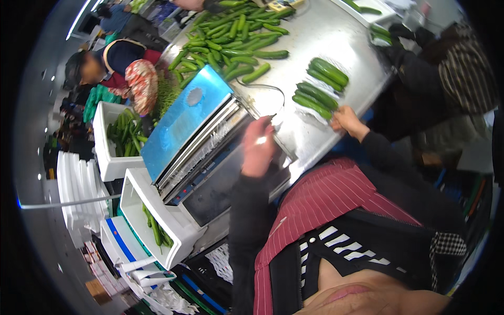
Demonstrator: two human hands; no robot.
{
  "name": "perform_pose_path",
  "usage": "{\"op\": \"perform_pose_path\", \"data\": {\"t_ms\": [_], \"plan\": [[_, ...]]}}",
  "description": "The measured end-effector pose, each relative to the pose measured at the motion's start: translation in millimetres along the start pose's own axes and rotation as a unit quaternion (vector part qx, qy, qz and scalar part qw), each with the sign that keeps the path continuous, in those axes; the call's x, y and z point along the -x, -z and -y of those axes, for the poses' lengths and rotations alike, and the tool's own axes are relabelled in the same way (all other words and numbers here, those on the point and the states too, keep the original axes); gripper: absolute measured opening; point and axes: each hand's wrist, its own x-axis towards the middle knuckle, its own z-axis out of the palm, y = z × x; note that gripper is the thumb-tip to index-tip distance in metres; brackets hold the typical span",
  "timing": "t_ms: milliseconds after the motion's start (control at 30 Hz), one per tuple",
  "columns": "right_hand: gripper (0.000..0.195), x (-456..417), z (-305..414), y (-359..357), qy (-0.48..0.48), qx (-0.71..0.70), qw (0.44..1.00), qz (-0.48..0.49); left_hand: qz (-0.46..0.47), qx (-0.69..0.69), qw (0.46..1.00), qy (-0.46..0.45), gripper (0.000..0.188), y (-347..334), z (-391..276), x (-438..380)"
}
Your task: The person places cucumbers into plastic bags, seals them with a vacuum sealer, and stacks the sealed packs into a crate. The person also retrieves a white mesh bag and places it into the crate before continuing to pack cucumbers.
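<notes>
My right hand (349,123) has its fingers closed at the near end of a wrapped pack of cucumbers (315,100). Beyond that pack lies a second similar pack (328,75), also on the steel tabletop (315,147). My left hand (258,147) is blurred, over the near end of a film-wrapping machine with a blue cover (189,118). Its fingers look bent, and whether they hold anything is unclear. Crumpled clear film (210,143) runs along the machine's bar.
Loose cucumbers (236,43) are heaped behind the machine. White foam boxes (118,169) (175,240) with cucumbers stand to the left. A co-worker (118,67) bends at the far left, and another person in dark sleeves (417,59) handles a pack at right. A cable (275,88) crosses the tabletop.
</notes>
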Motion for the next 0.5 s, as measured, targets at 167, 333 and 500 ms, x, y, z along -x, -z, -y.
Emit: {"op": "perform_pose_path", "data": {"t_ms": [167,333,500], "plan": [[0.019,-8.4,-9.1,2.1,0.034,-0.002,0.999,-0.004,0.161,-0.054,0.982,0.087,0.044,-79.2,34.4,-100.1],[0.018,-12.1,-24.3,-8.1,0.016,-0.012,0.999,-0.048,0.236,-0.238,0.932,0.139,0.045,-133.6,97.8,-129.4],[0.016,-12.3,-18.0,-9.2,0.024,0.027,0.997,-0.068,0.298,-0.189,0.924,0.148,0.05,-151.2,127.7,-141.1]]}}
